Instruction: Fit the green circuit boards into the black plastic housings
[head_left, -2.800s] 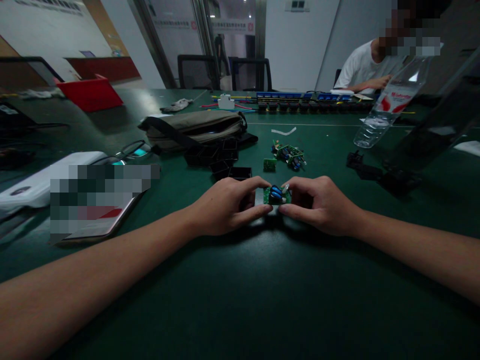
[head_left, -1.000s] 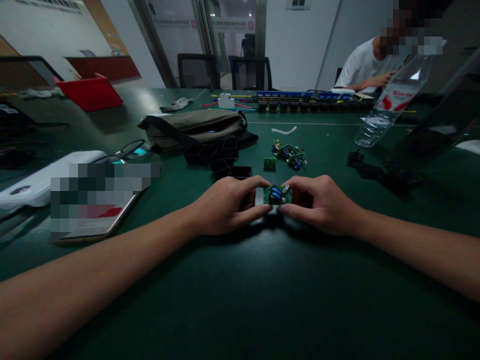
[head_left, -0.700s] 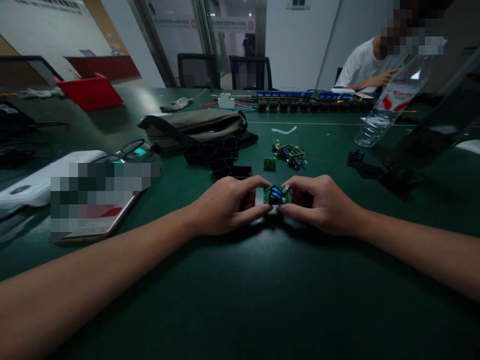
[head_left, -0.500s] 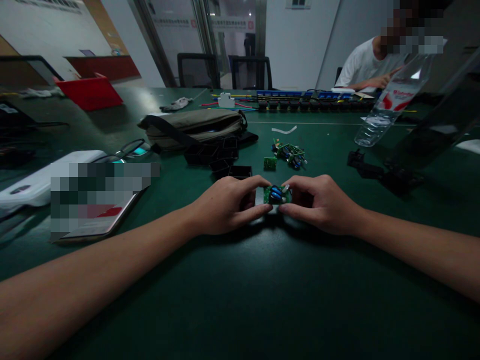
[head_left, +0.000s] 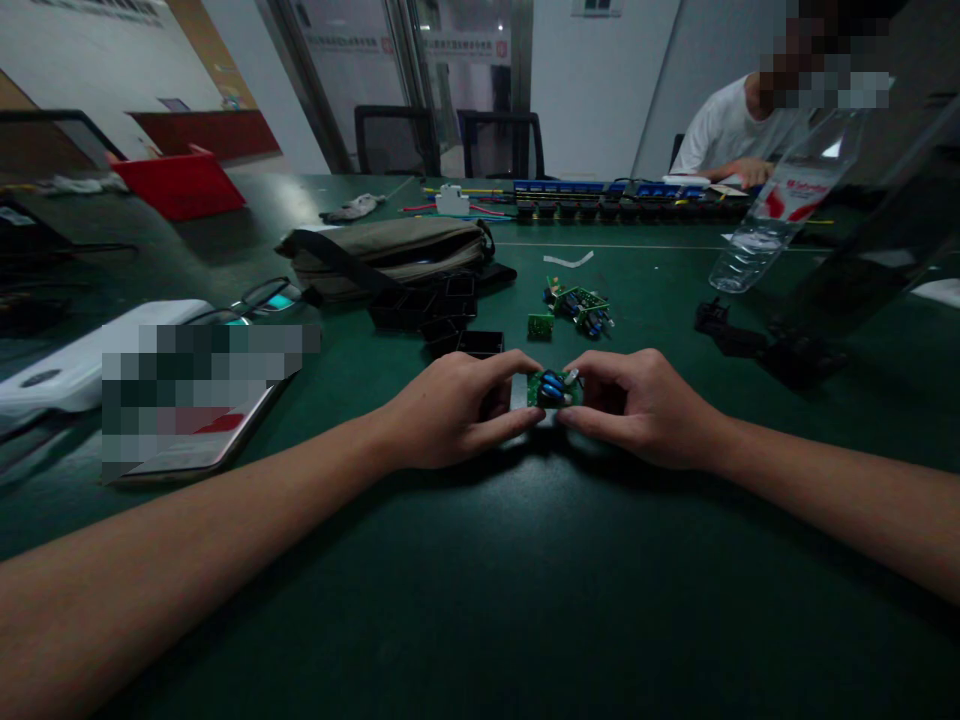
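Note:
A small green circuit board (head_left: 553,388) with blue rounded parts on its face is pinched between my two hands, just over the green table (head_left: 525,590). My left hand (head_left: 469,410) grips its left edge between thumb and fingers. On the right edge, my right hand (head_left: 637,408) does the same, next to a small pale part. Beyond the hands lies another small green board (head_left: 539,326), with a cluster of circuit boards (head_left: 581,308) to its right. Several black open boxes (head_left: 427,308) sit behind my left hand.
A grey-green bag (head_left: 397,248) lies behind the boxes. To the left are glasses (head_left: 266,298), a white device (head_left: 112,350) and a flat packet (head_left: 202,440). On the right stand a clear bottle (head_left: 795,200) and a black stand (head_left: 802,358). Across the table sits a person (head_left: 716,125) near wired modules (head_left: 600,200).
My hands and the circuit board hold almost still. Across the table, the other person's hand has moved lower, towards the tabletop.

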